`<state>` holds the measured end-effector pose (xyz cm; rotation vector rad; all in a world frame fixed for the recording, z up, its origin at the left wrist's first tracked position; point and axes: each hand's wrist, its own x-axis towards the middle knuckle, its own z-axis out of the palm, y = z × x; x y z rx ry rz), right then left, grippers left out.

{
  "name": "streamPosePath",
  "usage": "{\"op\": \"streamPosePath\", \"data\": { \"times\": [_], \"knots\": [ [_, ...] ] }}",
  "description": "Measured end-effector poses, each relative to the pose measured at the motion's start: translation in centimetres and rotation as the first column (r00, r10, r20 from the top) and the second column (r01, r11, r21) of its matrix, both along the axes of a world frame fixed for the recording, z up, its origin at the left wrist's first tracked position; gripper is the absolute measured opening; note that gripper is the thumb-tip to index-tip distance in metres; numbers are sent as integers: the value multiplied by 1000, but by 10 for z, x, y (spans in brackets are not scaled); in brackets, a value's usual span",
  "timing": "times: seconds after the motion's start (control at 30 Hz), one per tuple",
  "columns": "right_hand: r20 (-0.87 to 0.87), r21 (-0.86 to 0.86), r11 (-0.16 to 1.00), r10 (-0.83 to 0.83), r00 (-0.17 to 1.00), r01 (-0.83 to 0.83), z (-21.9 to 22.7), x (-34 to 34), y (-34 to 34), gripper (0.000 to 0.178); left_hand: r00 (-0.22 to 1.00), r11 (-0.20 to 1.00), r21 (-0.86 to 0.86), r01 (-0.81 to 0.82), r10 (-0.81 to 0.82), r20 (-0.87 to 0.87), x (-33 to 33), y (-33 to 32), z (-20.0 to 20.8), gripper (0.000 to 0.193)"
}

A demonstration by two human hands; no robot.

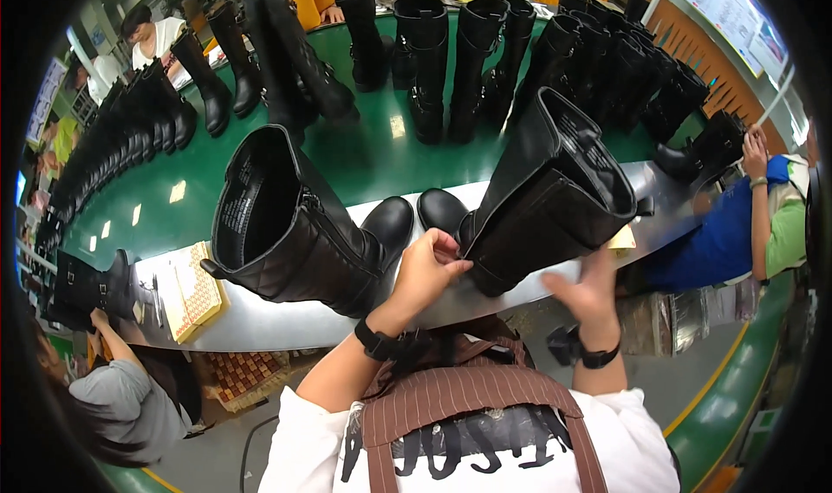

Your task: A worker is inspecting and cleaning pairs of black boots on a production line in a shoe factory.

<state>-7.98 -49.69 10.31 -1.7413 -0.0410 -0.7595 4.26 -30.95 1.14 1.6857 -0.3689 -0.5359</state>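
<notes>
Two tall black boots stand upright before me on the metal edge of the table. My left hand (429, 272) is closed in a pinch low on the side of the right boot (537, 224), at the foot of its zipper; the small pull between the fingertips is mostly hidden. To the right of that boot, my right hand (589, 294) is held apart from it, thumb spread and nothing in it, slightly blurred. The left boot (299, 233) has a quilted side and a long zipper, its shaft opening towards me. Neither hand touches it.
A green table (347, 164) curves away with rows of black boots along its far side. Left of me lie a yellow patterned pad of paper (192, 292) and a thin tool (157, 301). Co-workers sit or stand at both sides, one in grey (130, 402) at left, another in blue (702, 242) at right.
</notes>
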Motion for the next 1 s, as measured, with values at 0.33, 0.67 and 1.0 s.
{"op": "streamPosePath", "data": {
  "times": [0.33,0.67,1.0],
  "knots": [
    [-447,137,973,230,864,-187,-88,15,11,49,935,992,-125,7,-50,-352,-8,4,-22,28],
    [-445,81,991,132,886,-107,-95,14,5,36,785,918,-192,347,-396,-476,9,7,65,22],
    [-482,87,972,233,844,-219,-79,17,-2,60,891,865,-317,389,-440,-109,-22,50,170,23]
  ]
}}
